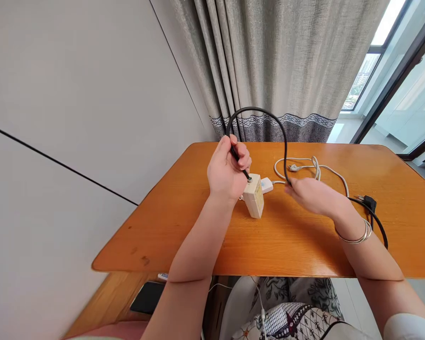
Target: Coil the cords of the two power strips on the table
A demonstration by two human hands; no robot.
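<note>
My left hand (229,167) is closed round a black cable (257,109) close to where it enters a cream box (254,197). The box stands upright and slightly tilted near the middle of the wooden table. From the left hand the cable arches up and over to my right hand (310,194), whose fingers are closed on it, partly hidden behind the hand. A small white block (267,185) with a white cord lies just behind the box. A black plug (369,203) on a black cable lies right of my right hand.
A coiled white cord (335,171) with a white plug (294,167) lies on the back right of the wooden table (156,226). Behind the table hangs a grey curtain (290,56). A pale wall is at the left. A dark flat object (148,297) lies below the table's front edge.
</note>
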